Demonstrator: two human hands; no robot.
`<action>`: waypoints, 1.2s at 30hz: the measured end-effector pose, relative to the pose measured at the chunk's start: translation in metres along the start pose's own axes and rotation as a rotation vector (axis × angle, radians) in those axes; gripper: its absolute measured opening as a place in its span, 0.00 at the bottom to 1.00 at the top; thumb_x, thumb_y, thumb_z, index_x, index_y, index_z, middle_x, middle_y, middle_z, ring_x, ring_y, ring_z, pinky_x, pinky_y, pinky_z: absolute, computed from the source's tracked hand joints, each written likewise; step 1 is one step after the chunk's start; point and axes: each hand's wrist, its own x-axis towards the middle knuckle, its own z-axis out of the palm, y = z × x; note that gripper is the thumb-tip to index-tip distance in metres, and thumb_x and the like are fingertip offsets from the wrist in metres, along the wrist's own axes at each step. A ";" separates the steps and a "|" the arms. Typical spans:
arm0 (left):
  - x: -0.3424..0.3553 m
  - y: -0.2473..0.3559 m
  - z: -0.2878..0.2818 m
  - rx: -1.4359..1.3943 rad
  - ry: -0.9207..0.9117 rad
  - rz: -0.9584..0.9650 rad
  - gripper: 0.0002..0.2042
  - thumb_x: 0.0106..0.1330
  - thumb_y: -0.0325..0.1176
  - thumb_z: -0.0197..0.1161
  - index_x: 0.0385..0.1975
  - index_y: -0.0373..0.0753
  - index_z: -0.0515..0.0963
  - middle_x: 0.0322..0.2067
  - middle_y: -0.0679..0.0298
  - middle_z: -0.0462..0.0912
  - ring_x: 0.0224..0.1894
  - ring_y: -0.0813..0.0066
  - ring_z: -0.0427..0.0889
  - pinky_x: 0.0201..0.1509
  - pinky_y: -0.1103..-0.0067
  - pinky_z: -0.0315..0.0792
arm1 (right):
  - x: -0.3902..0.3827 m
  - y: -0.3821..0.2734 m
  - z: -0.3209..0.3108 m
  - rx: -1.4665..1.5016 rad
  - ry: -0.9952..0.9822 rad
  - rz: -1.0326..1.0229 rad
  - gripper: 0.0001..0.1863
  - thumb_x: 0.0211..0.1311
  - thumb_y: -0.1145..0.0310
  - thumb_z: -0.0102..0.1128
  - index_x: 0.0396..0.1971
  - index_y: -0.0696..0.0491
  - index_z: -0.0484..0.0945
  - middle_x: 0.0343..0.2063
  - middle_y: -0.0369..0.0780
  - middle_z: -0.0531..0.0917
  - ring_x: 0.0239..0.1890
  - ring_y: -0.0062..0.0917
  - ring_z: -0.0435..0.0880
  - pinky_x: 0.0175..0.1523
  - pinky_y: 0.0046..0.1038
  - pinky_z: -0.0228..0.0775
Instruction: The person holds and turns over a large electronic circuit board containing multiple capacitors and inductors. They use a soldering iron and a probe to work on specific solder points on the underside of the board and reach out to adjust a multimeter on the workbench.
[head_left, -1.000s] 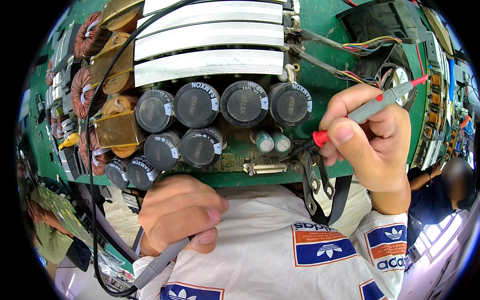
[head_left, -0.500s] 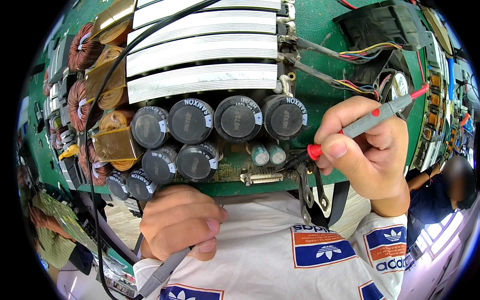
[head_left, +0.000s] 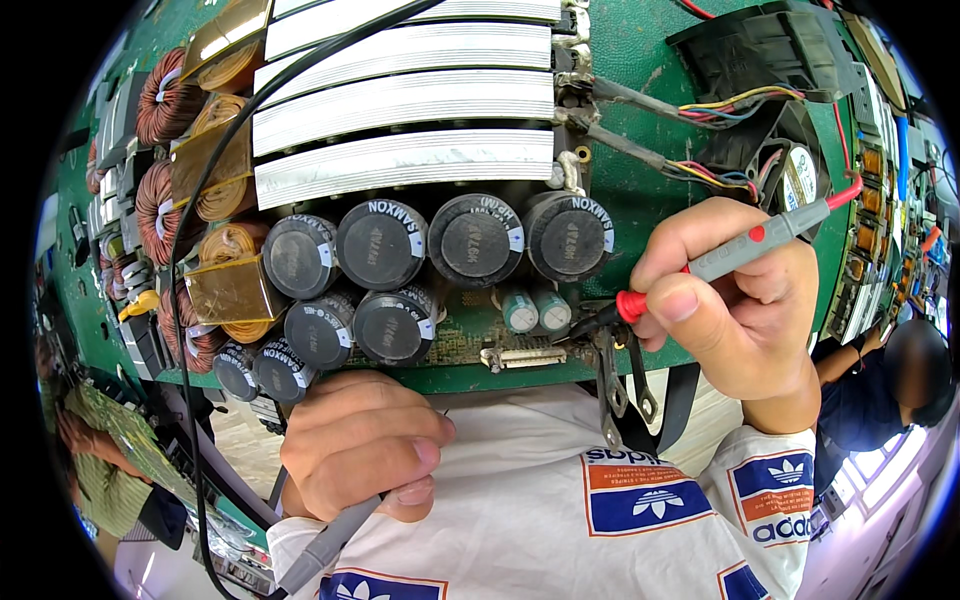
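Slanting from lower left up to the right, the black-leaded test probe (head_left: 335, 550) sits in the left hand's (head_left: 365, 445) closed grip, just off the table's (head_left: 650, 50) near edge, tip hidden. The right hand (head_left: 740, 315) pinches the red-collared test probe (head_left: 760, 247); its long axis runs from the red lead at upper right down-left to a black end near the white connector (head_left: 525, 357); I cannot tell whether they touch. Beyond, electrolytic capacitors (head_left: 475, 240) crowd its left; bare green table opens between them and the cooling fan (head_left: 800, 175).
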 end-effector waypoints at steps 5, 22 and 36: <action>-0.001 0.000 -0.001 -0.006 -0.005 -0.001 0.12 0.72 0.42 0.57 0.37 0.38 0.69 0.18 0.61 0.81 0.16 0.70 0.77 0.20 0.78 0.73 | 0.000 0.000 0.000 -0.019 0.006 -0.013 0.14 0.63 0.66 0.66 0.33 0.64 0.76 0.27 0.41 0.80 0.22 0.20 0.82 0.27 0.19 0.74; -0.003 0.001 0.001 0.015 0.043 -0.029 0.14 0.71 0.46 0.58 0.37 0.40 0.69 0.18 0.62 0.80 0.16 0.71 0.76 0.19 0.78 0.72 | -0.001 -0.006 0.008 0.071 0.125 0.109 0.15 0.64 0.63 0.65 0.34 0.62 0.75 0.22 0.39 0.80 0.19 0.19 0.80 0.25 0.19 0.74; 0.000 0.003 0.000 0.014 0.020 -0.034 0.15 0.72 0.46 0.57 0.37 0.39 0.69 0.19 0.61 0.81 0.16 0.70 0.76 0.20 0.77 0.72 | 0.000 -0.007 0.009 0.089 0.126 0.123 0.14 0.64 0.64 0.64 0.34 0.62 0.75 0.22 0.39 0.80 0.19 0.18 0.80 0.25 0.18 0.73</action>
